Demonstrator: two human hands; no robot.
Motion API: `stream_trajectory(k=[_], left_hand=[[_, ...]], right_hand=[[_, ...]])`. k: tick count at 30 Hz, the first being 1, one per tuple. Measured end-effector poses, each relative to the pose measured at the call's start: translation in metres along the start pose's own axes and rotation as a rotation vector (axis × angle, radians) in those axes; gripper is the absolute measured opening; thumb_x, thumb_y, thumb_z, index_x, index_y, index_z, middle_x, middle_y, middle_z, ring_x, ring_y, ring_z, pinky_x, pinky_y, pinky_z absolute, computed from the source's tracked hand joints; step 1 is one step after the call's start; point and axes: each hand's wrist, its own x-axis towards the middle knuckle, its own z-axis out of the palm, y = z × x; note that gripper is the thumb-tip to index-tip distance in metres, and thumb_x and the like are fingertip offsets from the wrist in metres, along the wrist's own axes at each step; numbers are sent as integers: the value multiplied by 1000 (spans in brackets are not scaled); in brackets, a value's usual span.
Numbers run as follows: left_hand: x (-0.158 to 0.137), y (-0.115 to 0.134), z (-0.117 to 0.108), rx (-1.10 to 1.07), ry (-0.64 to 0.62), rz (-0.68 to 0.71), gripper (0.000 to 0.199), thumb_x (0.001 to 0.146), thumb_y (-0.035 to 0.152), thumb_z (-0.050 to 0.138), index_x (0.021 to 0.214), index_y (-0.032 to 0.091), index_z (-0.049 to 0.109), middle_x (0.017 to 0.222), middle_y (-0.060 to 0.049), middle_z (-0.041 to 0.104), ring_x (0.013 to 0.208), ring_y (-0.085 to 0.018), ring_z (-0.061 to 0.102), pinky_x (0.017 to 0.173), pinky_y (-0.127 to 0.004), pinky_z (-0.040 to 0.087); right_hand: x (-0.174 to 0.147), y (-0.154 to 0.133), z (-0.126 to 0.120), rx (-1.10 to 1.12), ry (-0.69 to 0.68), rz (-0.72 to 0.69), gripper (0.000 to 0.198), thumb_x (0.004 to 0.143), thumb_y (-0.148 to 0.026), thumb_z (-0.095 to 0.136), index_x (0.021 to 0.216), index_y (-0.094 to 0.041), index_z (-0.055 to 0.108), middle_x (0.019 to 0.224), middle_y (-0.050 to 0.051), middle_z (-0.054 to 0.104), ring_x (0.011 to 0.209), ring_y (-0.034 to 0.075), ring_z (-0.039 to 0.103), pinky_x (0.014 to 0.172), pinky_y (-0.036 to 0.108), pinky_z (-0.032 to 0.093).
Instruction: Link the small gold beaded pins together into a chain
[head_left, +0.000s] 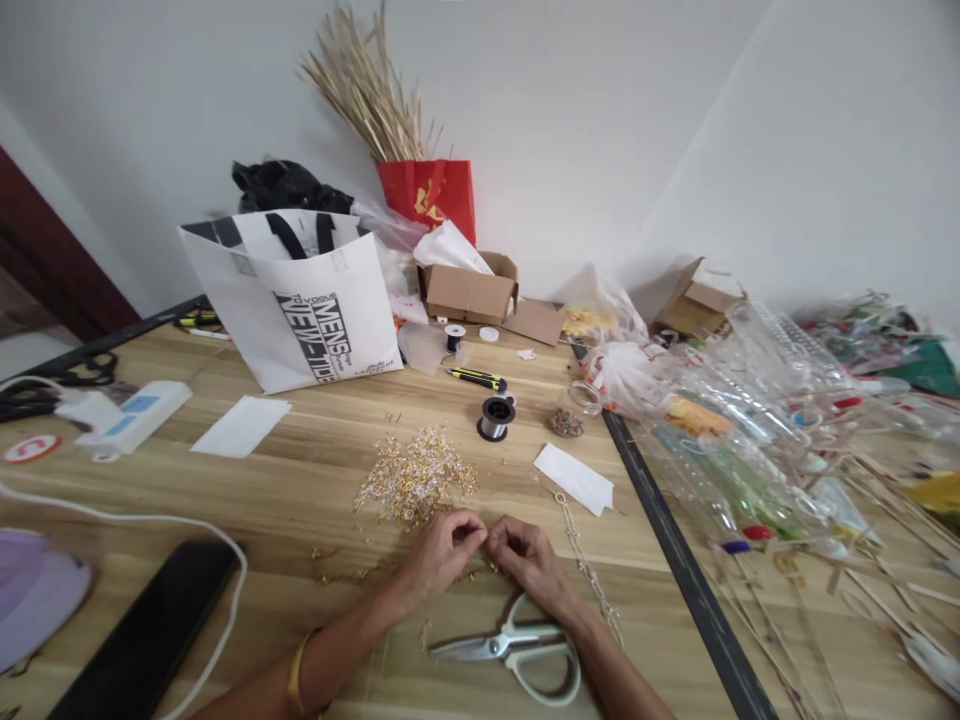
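Note:
My left hand (447, 548) and my right hand (523, 556) meet fingertip to fingertip low over the table, both closed in a pinch. Whatever lies between the fingers is too small to make out. Just beyond them is a loose pile of gold and clear beads (416, 472). A thin gold chain (352, 572) trails on the wood left of my left hand. Beside my right wrist lies a beaded chain (583, 552) with a ring at its top end. Scissors (499, 646) with pale handles rest below my hands, blades slightly apart, partly under my right forearm.
Behind the beads stand a wire spool (496, 419), a yellow-black utility knife (477, 379) and a glass jar of beads (571, 412). White paper (574, 478) lies right of them. A white bag (300, 310), a phone (150, 630) and a cable are left; plastic bottles (720, 470) crowd the right.

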Motion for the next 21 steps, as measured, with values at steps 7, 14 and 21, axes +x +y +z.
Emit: stream_trajectory(k=[7,14,21], left_hand=[[0,-6,1,9,-7,1,15,75,22,54,68,14,64,66,-3,65,64,-15,57,62,-22,41],[-1,-8,3,50,7,23,14,74,21,54,67,14,64,64,-2,64,63,-15,55,61,-22,40],[-1,-10,4,11,37,29,12,72,18,54,65,15,63,63,-2,63,62,-14,55,60,-21,40]], right_hand=[[-1,-3,1,-67,-2,-1,34,82,-45,53,67,-15,52,56,-4,40,54,9,35,51,22,27],[-1,1,1,-88,-13,2,33,83,-45,53,69,-14,54,57,-4,39,53,9,34,49,21,26],[0,2,1,-85,-7,3,34,82,-46,53,67,-15,51,57,-3,40,54,10,35,50,21,28]])
